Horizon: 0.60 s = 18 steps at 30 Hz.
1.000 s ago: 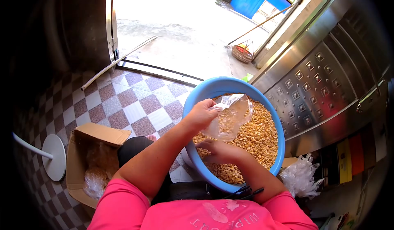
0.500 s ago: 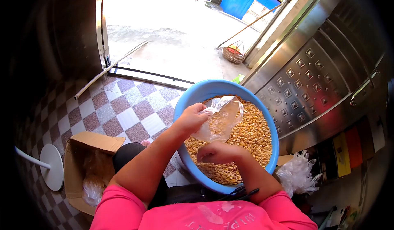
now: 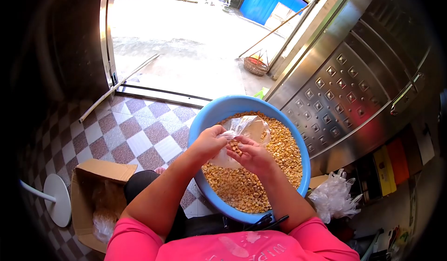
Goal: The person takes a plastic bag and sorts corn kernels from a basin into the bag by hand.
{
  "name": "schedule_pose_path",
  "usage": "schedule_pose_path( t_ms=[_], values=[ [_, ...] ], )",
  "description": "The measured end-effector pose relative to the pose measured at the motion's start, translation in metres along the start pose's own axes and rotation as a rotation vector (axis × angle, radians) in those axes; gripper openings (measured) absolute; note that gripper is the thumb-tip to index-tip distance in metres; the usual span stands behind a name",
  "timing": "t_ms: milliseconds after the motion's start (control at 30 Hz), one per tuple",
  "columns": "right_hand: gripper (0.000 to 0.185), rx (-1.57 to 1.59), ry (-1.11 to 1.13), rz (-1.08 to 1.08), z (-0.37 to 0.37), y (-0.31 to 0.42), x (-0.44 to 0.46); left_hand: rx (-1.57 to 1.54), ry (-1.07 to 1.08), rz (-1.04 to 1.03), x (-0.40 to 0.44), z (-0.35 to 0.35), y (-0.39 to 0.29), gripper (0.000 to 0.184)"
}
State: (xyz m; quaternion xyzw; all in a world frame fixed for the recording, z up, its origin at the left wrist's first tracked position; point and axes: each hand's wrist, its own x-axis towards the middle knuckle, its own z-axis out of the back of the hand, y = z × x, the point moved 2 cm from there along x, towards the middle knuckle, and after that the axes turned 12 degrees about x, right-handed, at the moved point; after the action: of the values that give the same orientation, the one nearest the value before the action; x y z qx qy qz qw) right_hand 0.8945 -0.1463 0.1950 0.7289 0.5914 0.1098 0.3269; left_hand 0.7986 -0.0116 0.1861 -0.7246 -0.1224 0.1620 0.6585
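A blue tub (image 3: pixel 305 168) full of yellow-brown corn kernels (image 3: pixel 237 191) stands in front of me. Over the kernels, my left hand (image 3: pixel 211 142) pinches the gathered rim of a clear plastic bag (image 3: pixel 253 127). The bag hangs open toward the right. My right hand (image 3: pixel 251 156) is at the bag's mouth, close beside the left one, with its palm turned up and fingers curled around some kernels.
A cardboard box (image 3: pixel 81 205) holding filled plastic bags is at lower left, beside a round white base (image 3: pixel 57 200). At right are a bundle of clear bags (image 3: pixel 333 196) and a metal door (image 3: pixel 349 98). A pole (image 3: pixel 116 88) lies by the doorway.
My right hand has risen from the kernels to the bag's mouth, carrying some kernels. My left hand still grips the bag. The whole view has shifted a little.
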Motion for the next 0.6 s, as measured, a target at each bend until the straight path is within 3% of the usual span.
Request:
schedule_pose_path(
  t_ms=[67, 300, 467, 533, 600],
  values=[
    [0.042, -0.025, 0.038, 0.018, -0.007, -0.001, -0.001, 0.135, 0.001, -0.01, 0.003, 0.004, 0.004, 0.022],
    [0.056, -0.302, 0.051, 0.115, -0.005, -0.001, -0.001, 0.142, 0.023, -0.003, -0.003, 0.005, -0.006, 0.015],
    [0.057, -0.555, 0.056, 0.213, 0.011, 0.005, 0.003, 0.171, 0.022, 0.019, -0.007, 0.006, -0.012, 0.017],
    [0.056, -0.856, -0.016, 0.269, 0.016, 0.006, 0.002, 0.145, 0.031, 0.005, -0.005, 0.006, -0.007, 0.018],
    [0.046, -0.895, -0.029, 0.365, 0.012, 0.011, 0.0, 0.116, 0.022, 0.007, -0.005, 0.006, -0.006, 0.015]
  ],
)
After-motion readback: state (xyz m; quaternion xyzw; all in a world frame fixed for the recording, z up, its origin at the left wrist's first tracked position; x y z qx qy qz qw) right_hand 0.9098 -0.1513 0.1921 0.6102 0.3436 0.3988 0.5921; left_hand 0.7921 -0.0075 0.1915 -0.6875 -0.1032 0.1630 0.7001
